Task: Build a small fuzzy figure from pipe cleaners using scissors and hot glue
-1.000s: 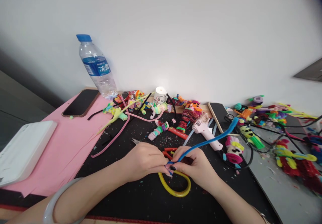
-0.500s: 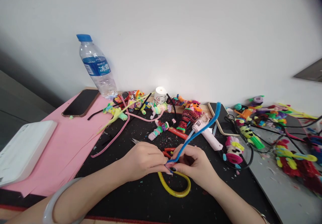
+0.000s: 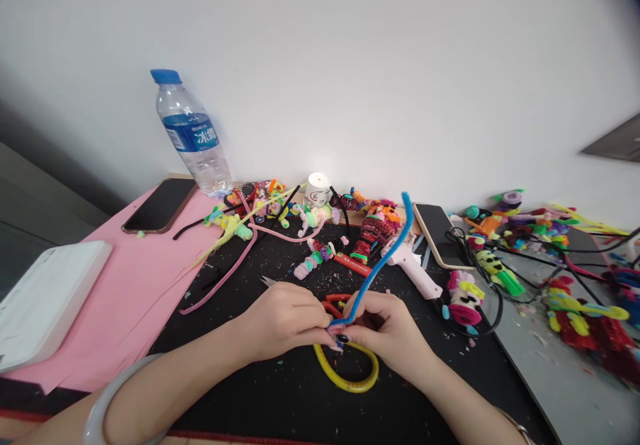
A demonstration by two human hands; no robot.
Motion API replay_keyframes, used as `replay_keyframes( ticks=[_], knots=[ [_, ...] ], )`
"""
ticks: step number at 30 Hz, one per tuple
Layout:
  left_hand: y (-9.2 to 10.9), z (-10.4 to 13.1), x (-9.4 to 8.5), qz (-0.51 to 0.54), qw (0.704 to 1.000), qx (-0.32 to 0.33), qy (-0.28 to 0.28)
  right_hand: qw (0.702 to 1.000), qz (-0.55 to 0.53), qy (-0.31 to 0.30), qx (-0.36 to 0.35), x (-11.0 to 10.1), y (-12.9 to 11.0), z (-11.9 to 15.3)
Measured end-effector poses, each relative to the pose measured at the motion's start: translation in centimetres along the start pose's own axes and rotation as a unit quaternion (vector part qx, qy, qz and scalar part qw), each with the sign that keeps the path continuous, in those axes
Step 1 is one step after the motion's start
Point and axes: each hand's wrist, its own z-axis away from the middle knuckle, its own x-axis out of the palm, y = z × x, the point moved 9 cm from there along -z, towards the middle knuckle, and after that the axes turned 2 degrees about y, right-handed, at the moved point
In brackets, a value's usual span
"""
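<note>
A long blue pipe cleaner (image 3: 379, 265) rises from between my fingers, bending up and to the right. My left hand (image 3: 290, 318) pinches its lower end together with a small pinkish piece, mostly hidden by the fingers. From the other side my right hand (image 3: 383, 328) is closed on the same blue strand, thumb and fingertips close to the left ones. Beneath both hands lie scissors with yellow and red handles (image 3: 347, 386); their blade tips (image 3: 269, 280) show past the left hand. A small pipe-cleaner figure (image 3: 313, 263) lies just beyond.
A pale pink glue gun (image 3: 417, 272) lies beyond my right hand, near a phone (image 3: 443, 235). Several pipe-cleaner figures sit along the wall and on the grey surface (image 3: 545, 365). A water bottle (image 3: 193, 138), another phone (image 3: 159, 205) and a white box (image 3: 50, 305) stand left on pink paper (image 3: 130, 265).
The free end of the blue pipe cleaner has swung left and slightly up. Both hands stay in nearly the same place, still closed on it.
</note>
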Motion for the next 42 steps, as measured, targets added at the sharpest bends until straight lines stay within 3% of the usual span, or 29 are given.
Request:
replay_keyframes(
  ticks=[12,20,31,37,42],
  knots=[
    [-0.8,-0.2,-0.3,0.024,0.997,-0.07,0.011,0.998,-0.011,-0.01,0.057,0.2,1.0,0.1],
    [-2.2,0.0,-1.3,0.015,0.987,-0.158,0.037,0.994,-0.071,0.035,0.081,-0.7,1.6,0.0],
    [-1.6,-0.2,-2.6,-0.009,0.988,-0.119,0.098,0.992,-0.084,0.042,0.088,-0.8,1.6,0.0],
    [-2.9,0.0,-1.7,0.028,0.98,-0.191,0.043,0.992,-0.075,0.051,0.092,-1.0,1.7,0.0],
    [-2.1,-0.1,-1.1,0.05,0.985,-0.164,-0.003,0.992,-0.084,0.042,0.089,-0.9,1.6,0.0]
  ],
)
